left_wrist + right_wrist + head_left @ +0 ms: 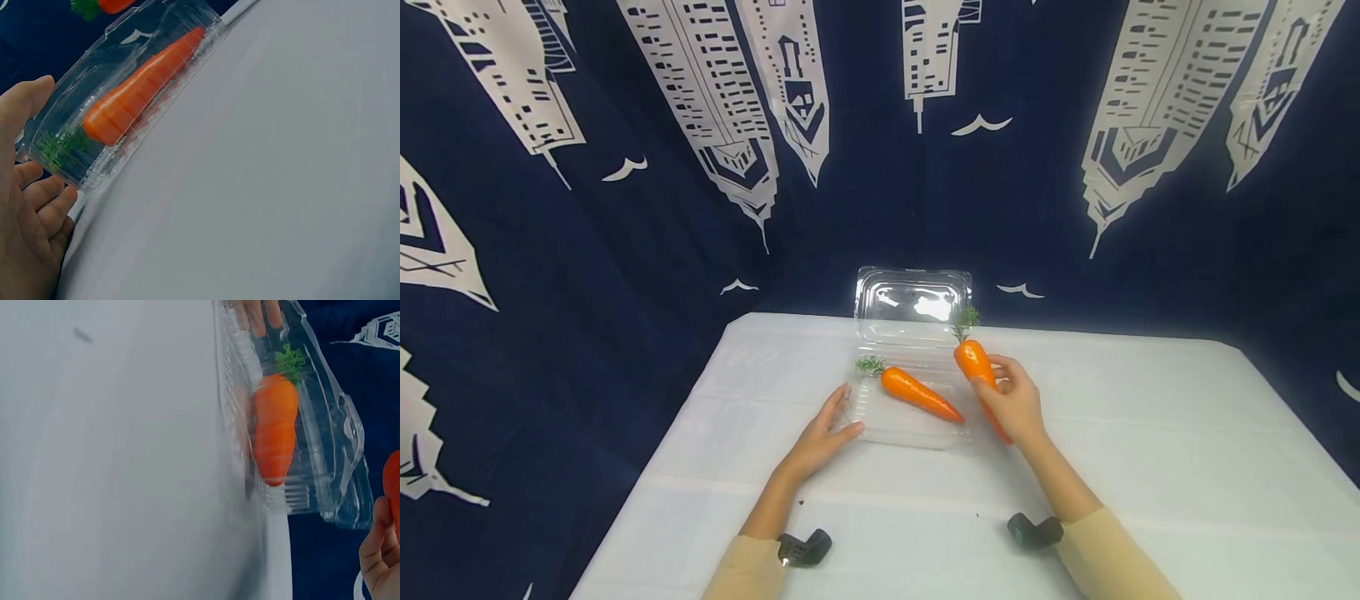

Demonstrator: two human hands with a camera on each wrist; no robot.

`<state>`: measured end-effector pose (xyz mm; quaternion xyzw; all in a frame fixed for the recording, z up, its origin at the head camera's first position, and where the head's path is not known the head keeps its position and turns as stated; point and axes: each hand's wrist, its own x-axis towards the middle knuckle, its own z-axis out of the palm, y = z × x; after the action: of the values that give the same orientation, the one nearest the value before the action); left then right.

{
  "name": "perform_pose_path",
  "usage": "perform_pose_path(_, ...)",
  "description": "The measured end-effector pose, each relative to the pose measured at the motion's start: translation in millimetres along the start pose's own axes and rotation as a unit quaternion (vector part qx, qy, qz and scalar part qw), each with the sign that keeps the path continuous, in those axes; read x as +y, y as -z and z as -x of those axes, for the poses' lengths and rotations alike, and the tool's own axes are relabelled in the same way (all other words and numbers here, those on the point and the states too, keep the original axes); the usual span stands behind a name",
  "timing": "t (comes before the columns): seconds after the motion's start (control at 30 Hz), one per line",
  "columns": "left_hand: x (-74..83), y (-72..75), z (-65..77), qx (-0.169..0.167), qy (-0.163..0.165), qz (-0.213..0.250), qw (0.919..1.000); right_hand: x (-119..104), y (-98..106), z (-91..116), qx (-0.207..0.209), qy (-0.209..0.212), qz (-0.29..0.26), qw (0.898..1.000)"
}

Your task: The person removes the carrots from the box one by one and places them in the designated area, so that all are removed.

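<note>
A clear plastic clamshell box [895, 432] lies on the table with its lid [913, 298] raised at the back. Inside its base is an orange toy-like carrot [921, 393] with a green top, pointing to the right; the left wrist view shows this carrot [140, 87] through the box wall. My left hand [820, 440] rests against the box's left end, fingers fairly straight and thumb spread. Over the box's right edge, my right hand [1017, 404] grips a second carrot [974, 360], its leafy end up and away from me. Only part of that carrot [392, 481] appears in the right wrist view.
A white-covered table [1150, 450] lies under the box. Behind it hangs a dark blue cloth [917, 217] printed with white buildings and birds. Dark wrist-worn devices sit on the left wrist [805, 548] and right wrist [1034, 532].
</note>
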<state>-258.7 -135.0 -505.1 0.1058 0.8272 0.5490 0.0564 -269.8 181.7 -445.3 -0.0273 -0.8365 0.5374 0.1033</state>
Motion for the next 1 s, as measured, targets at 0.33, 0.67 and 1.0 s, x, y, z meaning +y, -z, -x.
perform_pose_path(0.33, -0.2, 0.5, 0.8, -0.002, 0.0, 0.002, 1.0, 16.8, 12.3, 2.6, 0.034, -0.028, 0.012, 0.999)
perform_pose_path(0.67, -0.9, 0.0, -0.6, -0.002, -0.003, -0.003, 1.0, 28.6, 19.6, 9.8, 0.048, -0.081, 0.024, 0.995)
perform_pose_path(1.0, -1.5, -0.2, 0.0, -0.001, -0.004, 0.002, 1.0, 41.9, 21.7, 11.8, 0.039, -0.107, 0.056, 0.992)
